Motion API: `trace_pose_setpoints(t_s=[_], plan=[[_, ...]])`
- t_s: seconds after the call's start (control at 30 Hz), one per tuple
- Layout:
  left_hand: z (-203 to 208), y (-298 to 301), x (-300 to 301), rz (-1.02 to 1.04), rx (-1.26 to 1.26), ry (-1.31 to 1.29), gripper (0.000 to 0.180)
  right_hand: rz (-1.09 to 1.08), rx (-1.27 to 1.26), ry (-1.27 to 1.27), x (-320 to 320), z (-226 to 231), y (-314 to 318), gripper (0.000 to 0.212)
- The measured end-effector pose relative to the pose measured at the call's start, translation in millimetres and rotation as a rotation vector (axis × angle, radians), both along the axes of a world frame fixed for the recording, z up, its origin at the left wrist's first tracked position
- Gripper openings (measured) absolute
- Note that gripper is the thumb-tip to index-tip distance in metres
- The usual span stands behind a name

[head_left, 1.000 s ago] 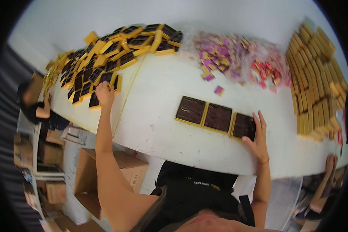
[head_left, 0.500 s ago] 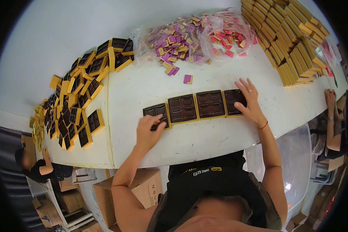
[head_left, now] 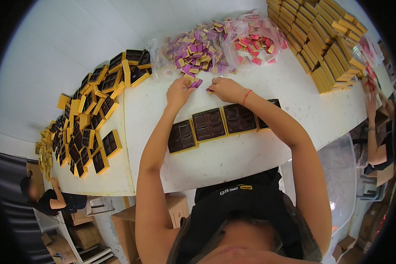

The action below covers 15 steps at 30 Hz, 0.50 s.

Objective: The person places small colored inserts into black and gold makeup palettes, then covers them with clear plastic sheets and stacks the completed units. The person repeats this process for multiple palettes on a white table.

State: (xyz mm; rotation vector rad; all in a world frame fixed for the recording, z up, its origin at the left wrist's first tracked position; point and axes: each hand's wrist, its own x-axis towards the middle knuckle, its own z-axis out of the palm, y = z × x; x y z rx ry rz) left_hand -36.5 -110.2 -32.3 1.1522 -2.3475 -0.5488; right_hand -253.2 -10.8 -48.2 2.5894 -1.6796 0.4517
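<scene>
A row of gold-edged boxes with dark brown moulded trays (head_left: 209,124) lies across the white table in front of me, and my right forearm covers part of the box at its right end. Beyond the row, my left hand (head_left: 179,93) pinches at small purple-and-gold wrapped pieces (head_left: 197,83) lying just outside a clear bag of the same pieces (head_left: 196,48). To its right, my right hand (head_left: 229,91) has its fingertips closed on a single purple-and-gold piece (head_left: 210,91) at the table top.
Pink-and-gold pieces fill a second clear bag (head_left: 255,44). Gold boxes stand stacked (head_left: 323,48) at the far right. On the left is a heap of dark-trayed gold boxes (head_left: 90,105). One person (head_left: 44,193) sits far left; another person's arm (head_left: 373,127) shows at the right.
Both hands have left the row of boxes and moved forward to the purple-and-gold pieces. My right hand has closed on the lone piece, and my left has reached the loose ones by the bag.
</scene>
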Motion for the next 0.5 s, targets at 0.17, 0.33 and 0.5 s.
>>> trace_pose_setpoints(t_s=[0.17,0.33,0.5], plan=[[27.3,46.9,77.2,-0.185,0.202,0.305,0.045,-0.054,0.391,-0.911,14.3,32.8,30.5,0.018],[31.7,95.2,145.8,-0.116,0.384,0.218,0.043,0.157,0.638,-1.127,62.5,45.2,54.1,0.020],[30.2,109.7,161.5,-0.082,0.356,0.224,0.045,0.210,0.397,-0.878,127.1,46.8,69.7,0.017]])
